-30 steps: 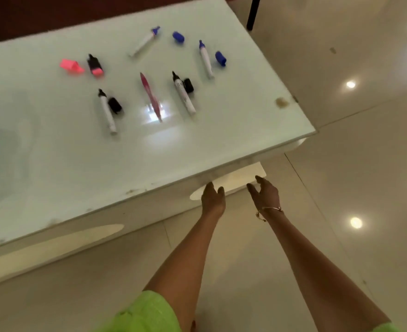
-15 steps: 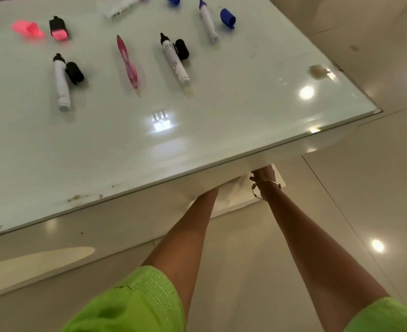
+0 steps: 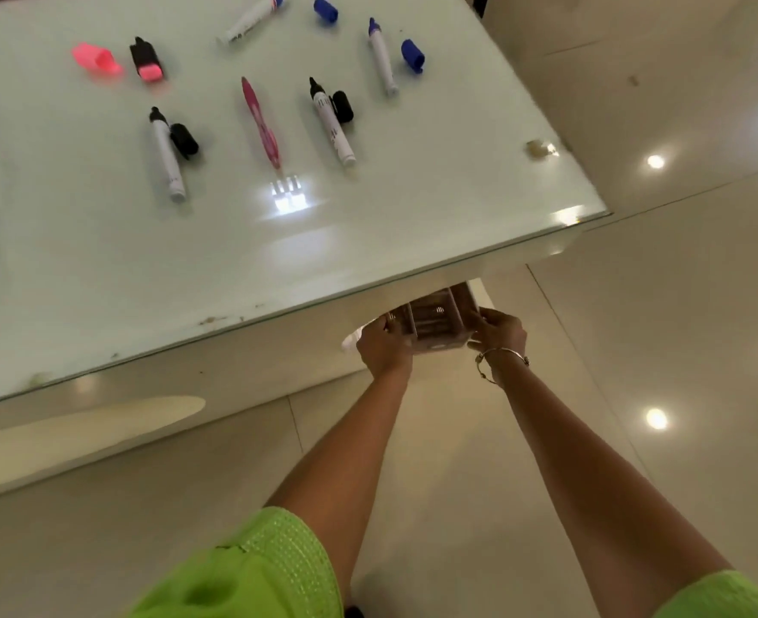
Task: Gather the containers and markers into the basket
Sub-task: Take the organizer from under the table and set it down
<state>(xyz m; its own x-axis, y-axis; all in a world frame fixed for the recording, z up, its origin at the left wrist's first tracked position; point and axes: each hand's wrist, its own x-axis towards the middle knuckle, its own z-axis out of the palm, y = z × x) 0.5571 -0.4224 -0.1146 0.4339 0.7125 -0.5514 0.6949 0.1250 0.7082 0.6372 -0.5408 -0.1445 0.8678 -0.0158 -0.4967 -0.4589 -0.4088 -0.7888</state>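
Below the near edge of the glass table (image 3: 100, 278), my left hand (image 3: 383, 345) and my right hand (image 3: 499, 330) grip the two sides of a small slatted basket (image 3: 435, 321), partly hidden under the tabletop. On the table lie two white markers with black tips (image 3: 167, 160) (image 3: 332, 124), each beside a loose black cap (image 3: 184, 139) (image 3: 342, 107). A pink pen (image 3: 261, 122) lies between them. Farther back are a pink highlighter (image 3: 145, 60) with its pink cap (image 3: 94, 58), and two blue-tipped markers (image 3: 383, 60) (image 3: 252, 17) with blue caps (image 3: 412, 55) [FF3 805,25].
The table's right corner (image 3: 591, 216) juts out over a glossy tiled floor (image 3: 635, 327) with light reflections. A small pale scrap (image 3: 539, 149) sits near the table's right edge. My green sleeves (image 3: 256, 568) fill the bottom.
Both hands were reaching under the table edge with nothing in them; now they have come back out holding the basket. The view has shifted, so the markers sit lower in it.
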